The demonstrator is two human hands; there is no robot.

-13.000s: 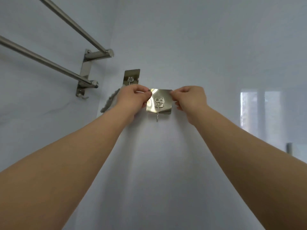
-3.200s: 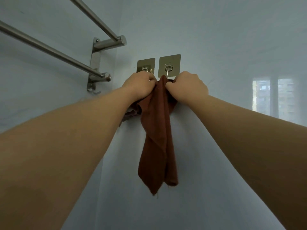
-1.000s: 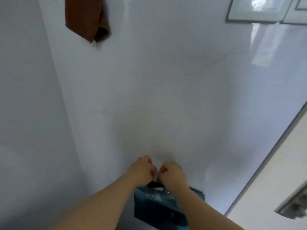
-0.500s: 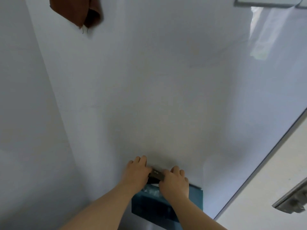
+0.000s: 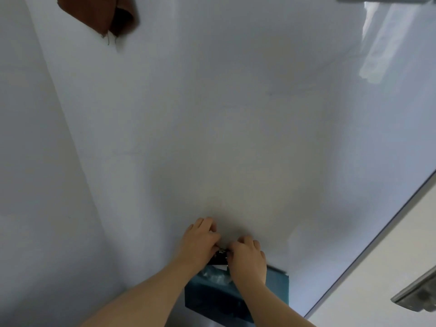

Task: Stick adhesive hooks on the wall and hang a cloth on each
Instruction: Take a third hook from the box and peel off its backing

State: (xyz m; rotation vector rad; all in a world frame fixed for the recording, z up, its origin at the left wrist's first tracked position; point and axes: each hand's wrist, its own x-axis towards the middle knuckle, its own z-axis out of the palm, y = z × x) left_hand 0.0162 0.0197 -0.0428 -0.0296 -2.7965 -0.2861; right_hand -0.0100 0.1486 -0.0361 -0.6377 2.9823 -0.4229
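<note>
curled tighter than a moment ago, left hand (image 5: 200,241) and right hand (image 5: 247,256) both pinch the hook (image 5: 219,255) over the near teal box (image 5: 278,289); one slip probably drops it.

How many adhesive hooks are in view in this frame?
1: the hook, held between the left hand and right hand above the teal box. More may lie hidden in the box, or on the wall beyond the frame's top.

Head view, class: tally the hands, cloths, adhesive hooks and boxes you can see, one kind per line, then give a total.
Hands: 2, left hand and right hand
Brown cloth: 1
Adhesive hook, pinched between both hands: 1
Teal box: 1
Total: 5
</note>
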